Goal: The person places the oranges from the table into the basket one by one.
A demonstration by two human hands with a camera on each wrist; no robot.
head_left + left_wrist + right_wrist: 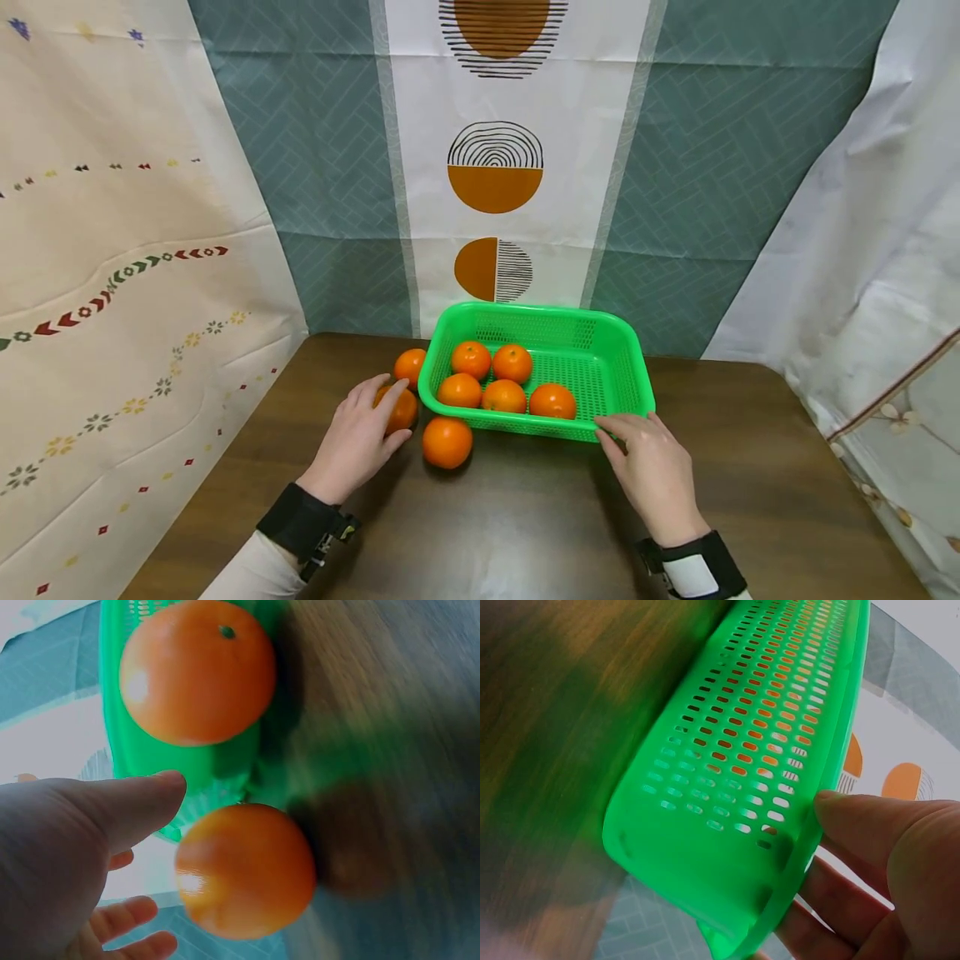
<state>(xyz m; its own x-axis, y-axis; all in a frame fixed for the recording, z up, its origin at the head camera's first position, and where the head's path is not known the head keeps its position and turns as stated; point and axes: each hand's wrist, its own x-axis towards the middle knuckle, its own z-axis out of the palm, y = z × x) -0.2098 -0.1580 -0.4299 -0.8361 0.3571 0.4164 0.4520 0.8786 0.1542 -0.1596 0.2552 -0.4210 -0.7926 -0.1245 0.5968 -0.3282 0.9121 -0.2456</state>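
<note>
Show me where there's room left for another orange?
Bare mesh fills the right half of the green basket, beside its five oranges. The table right of the basket is bare. It is crowded at the basket's left, where three oranges sit by the left hand.

Brown wooden table [750,467]; patterned cloth backdrop [495,167] hangs behind.

Both hands were bare, without gloves, rings or other items on the fingers. The left hand [358,433] was followed at the wrist by a wide black band [302,523] carrying a small dark fitting with a metallic part on its inner edge. Below it ran a white sleeve [255,573]. The right hand [654,471] was followed by a black strap with a white panel [693,568] at the wrist.
</note>
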